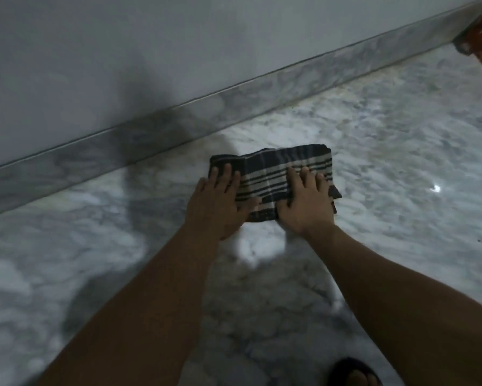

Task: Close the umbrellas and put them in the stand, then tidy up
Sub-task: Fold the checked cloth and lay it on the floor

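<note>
Open marble floor (pixel 387 151) is seen around the folded cloth (pixel 273 176); passage beyond is blocked by the wall (pixel 122 51).

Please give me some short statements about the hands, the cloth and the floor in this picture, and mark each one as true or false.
1. Both hands rest on the cloth. True: left hand, right hand.
2. The cloth is plain white. False: it is dark with light stripes.
3. The cloth lies on the marble floor. True.
4. An umbrella lies beside the cloth. False: no umbrella is in view.
5. The cloth touches the wall. False: bare floor lies between them.
</note>
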